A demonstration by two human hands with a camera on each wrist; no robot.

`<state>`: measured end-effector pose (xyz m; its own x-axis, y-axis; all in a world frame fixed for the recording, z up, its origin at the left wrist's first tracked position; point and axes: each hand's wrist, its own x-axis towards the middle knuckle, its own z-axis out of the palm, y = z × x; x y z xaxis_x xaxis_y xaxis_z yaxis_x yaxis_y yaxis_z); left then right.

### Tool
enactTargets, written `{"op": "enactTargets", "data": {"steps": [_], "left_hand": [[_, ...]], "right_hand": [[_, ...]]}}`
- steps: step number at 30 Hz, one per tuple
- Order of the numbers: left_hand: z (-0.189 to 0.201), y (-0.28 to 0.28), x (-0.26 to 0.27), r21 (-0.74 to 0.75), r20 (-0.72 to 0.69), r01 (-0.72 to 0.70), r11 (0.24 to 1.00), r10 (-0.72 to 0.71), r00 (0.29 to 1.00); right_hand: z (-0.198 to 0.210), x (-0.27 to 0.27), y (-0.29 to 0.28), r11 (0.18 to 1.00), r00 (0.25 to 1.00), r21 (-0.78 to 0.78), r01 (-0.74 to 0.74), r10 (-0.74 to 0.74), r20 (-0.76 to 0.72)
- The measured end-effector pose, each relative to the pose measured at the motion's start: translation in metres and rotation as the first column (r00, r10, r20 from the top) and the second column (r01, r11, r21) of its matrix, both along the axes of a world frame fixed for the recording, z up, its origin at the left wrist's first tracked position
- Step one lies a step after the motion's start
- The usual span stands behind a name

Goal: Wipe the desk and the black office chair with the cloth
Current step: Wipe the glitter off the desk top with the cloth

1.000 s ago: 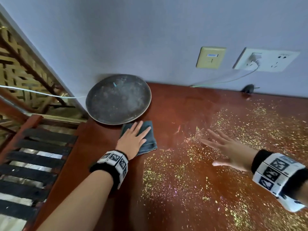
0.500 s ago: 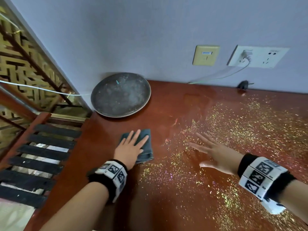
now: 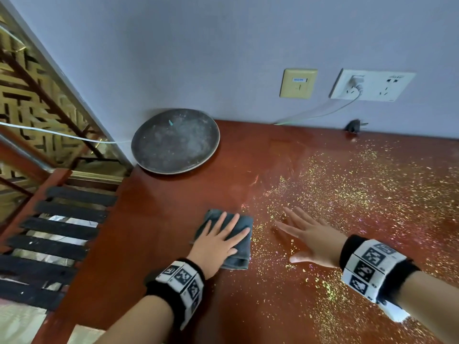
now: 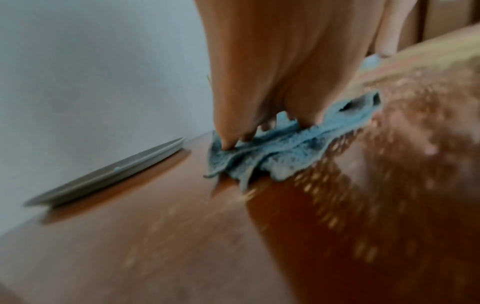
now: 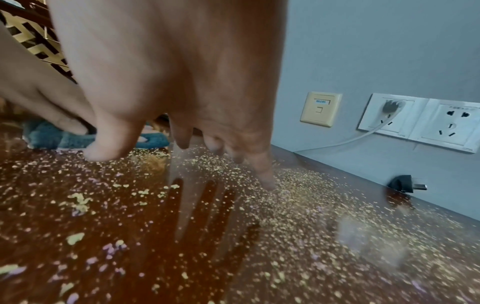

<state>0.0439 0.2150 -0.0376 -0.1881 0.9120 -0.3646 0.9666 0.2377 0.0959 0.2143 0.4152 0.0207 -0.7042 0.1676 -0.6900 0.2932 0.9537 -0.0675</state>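
desk (image 3: 173, 219) | cloth (image 3: 242, 247) under flat left hand (image 3: 213, 247) | right hand (image 3: 315, 240) beside

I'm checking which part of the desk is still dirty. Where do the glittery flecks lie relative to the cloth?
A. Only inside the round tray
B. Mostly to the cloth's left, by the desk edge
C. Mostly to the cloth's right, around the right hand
C: the flecks spread right of the cloth, around the right hand; the desk left of it looks clean.

Beige wall plate (image 5: 321, 108): small blue label, reads roughly "BELDEN", blurred.
Wristbands (image 3: 184, 279): black-and-white square code markers, no letters.
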Motion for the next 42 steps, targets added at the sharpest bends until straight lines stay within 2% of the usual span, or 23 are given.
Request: {"op": "enactTargets", "data": {"steps": [3, 6, 7, 8, 10, 13, 16, 18, 20, 23, 26, 29, 31, 33, 39, 42], "left_hand": [[0.007, -0.005, -0.004, -0.076, 0.004, -0.059, 0.995, 0.059, 0.998], [0.015, -0.045, -0.031, -0.135, -0.031, -0.094, 0.986, 0.091, 0.995], [0.015, -0.062, -0.038, -0.101, -0.058, -0.083, 0.991, 0.077, 0.995], [0.013, -0.078, -0.041, -0.006, -0.115, -0.026, 1.0, 0.025, 0.993], [0.008, -0.097, -0.034, 0.041, -0.162, 0.003, 0.999, 0.003, 0.987], [-0.01, -0.089, -0.016, 0.126, -0.16, 0.003, 0.992, 0.017, 0.987], [-0.021, -0.048, 0.0, 0.201, -0.155, 0.066, 0.977, -0.035, 0.987], [-0.017, -0.032, 0.01, 0.199, -0.09, 0.057, 0.978, -0.04, 0.995], [-0.01, -0.044, 0.005, 0.159, -0.101, 0.05, 0.986, -0.034, 0.994], [-0.011, -0.096, -0.012, 0.233, -0.224, 0.148, 0.961, -0.095, 0.97], [-0.019, -0.122, 0.0, 0.267, -0.232, 0.154, 0.951, -0.092, 0.968], [-0.029, -0.085, 0.038, 0.278, -0.149, 0.085, 0.957, -0.044, 0.988], [-0.021, -0.046, 0.063, 0.32, -0.119, 0.113, 0.941, -0.078, 0.99], [-0.015, -0.029, 0.071, 0.281, -0.141, 0.155, 0.947, -0.119, 0.983], [-0.023, -0.116, 0.03, 0.27, -0.198, 0.18, 0.946, -0.129, 0.972], [-0.03, -0.112, 0.049, 0.261, -0.215, 0.183, 0.948, -0.128, 0.968]], "right_hand": [[-0.012, -0.008, -0.01, 1.0, 1.0, 0.008, 0.009, -0.009, 0.027], [-0.019, -0.008, -0.014, 0.999, 0.999, 0.039, -0.002, 0.001, 0.034], [-0.019, -0.006, -0.014, 0.999, 1.0, 0.048, -0.003, 0.002, 0.031], [-0.019, -0.003, -0.013, 0.998, 1.0, 0.055, -0.005, 0.003, 0.028], [-0.02, 0.003, -0.013, 0.998, 1.0, 0.059, -0.01, 0.008, 0.028], [-0.022, 0.003, -0.015, 0.999, 1.0, 0.05, -0.001, 0.0, 0.029], [-0.022, -0.001, -0.015, 0.999, 0.999, 0.04, 0.013, -0.015, 0.035], [-0.021, 0.0, -0.015, 0.999, 0.999, 0.039, 0.012, -0.013, 0.032], [-0.021, 0.001, -0.014, 0.999, 1.0, 0.043, 0.01, -0.01, 0.019], [-0.019, 0.001, -0.014, 0.999, 1.0, 0.043, 0.011, -0.012, 0.019], [-0.019, 0.001, -0.014, 0.999, 1.0, 0.04, 0.022, -0.023, 0.016], [-0.02, 0.001, -0.014, 0.999, 1.0, 0.044, 0.025, -0.025, 0.007], [-0.021, 0.001, -0.015, 0.999, 1.0, 0.044, 0.024, -0.024, 0.003], [-0.023, 0.001, -0.014, 0.999, 1.0, 0.043, 0.025, -0.025, -0.005], [-0.021, 0.002, -0.013, 0.999, 1.0, 0.036, 0.028, -0.027, -0.011], [-0.022, 0.002, -0.013, 0.999, 0.999, 0.04, 0.033, -0.032, -0.013]]}}
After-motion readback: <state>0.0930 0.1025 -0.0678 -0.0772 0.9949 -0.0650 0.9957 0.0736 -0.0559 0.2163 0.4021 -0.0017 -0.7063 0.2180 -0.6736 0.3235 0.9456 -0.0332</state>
